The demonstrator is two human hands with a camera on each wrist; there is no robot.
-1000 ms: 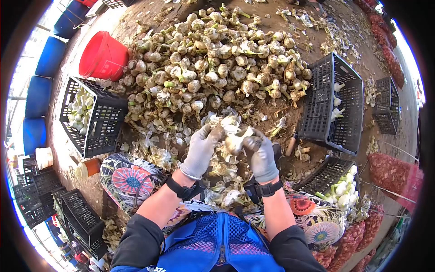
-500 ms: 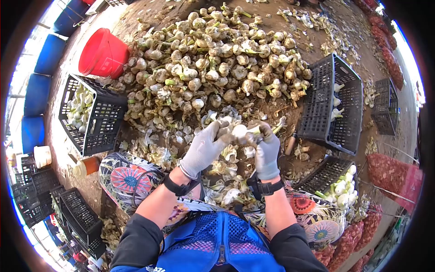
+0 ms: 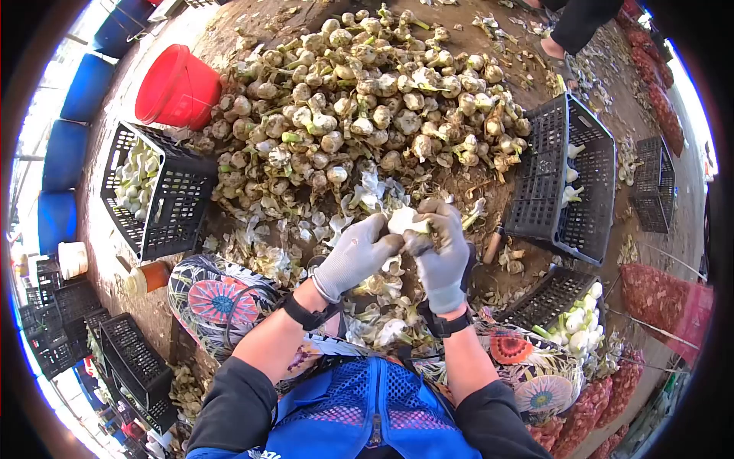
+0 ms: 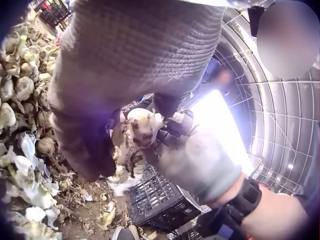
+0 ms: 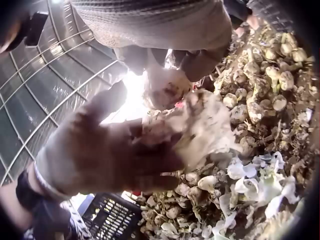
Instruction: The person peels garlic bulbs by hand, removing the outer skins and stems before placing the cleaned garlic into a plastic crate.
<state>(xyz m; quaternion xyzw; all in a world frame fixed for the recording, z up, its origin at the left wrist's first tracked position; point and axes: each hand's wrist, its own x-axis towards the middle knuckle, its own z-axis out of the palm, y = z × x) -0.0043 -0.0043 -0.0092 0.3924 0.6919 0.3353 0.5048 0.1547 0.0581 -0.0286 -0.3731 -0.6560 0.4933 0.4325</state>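
A pale garlic bulb [image 3: 405, 221] with brown marks on its underside is pinched by its short stem in my gloved right hand [image 3: 445, 249]. Just left of it is my gloved left hand [image 3: 353, 256], its thumb and fingers parted. A loose piece of papery garlic skin [image 5: 207, 130] hangs by the left fingers [image 5: 155, 155], blurred in the right wrist view. Below the hands, peeled skins [image 3: 375, 283] lie between the knees. A big heap of unpeeled garlic [image 3: 344, 99] spreads in front.
A black crate with garlic [image 3: 138, 183] and a red bucket [image 3: 176, 88] stand at left. To the right are another black crate [image 3: 562, 176], a wooden-handled tool [image 3: 492, 246], a crate of cleaned bulbs [image 3: 577, 325] and red net sacks [image 3: 665, 306]. A person's leg [image 3: 577, 30] shows at top right.
Loose skin has come off the bulb, leaving it whiter. My left hand has drawn slightly away from it, while the right still holds it. A person's leg has entered at the top right.
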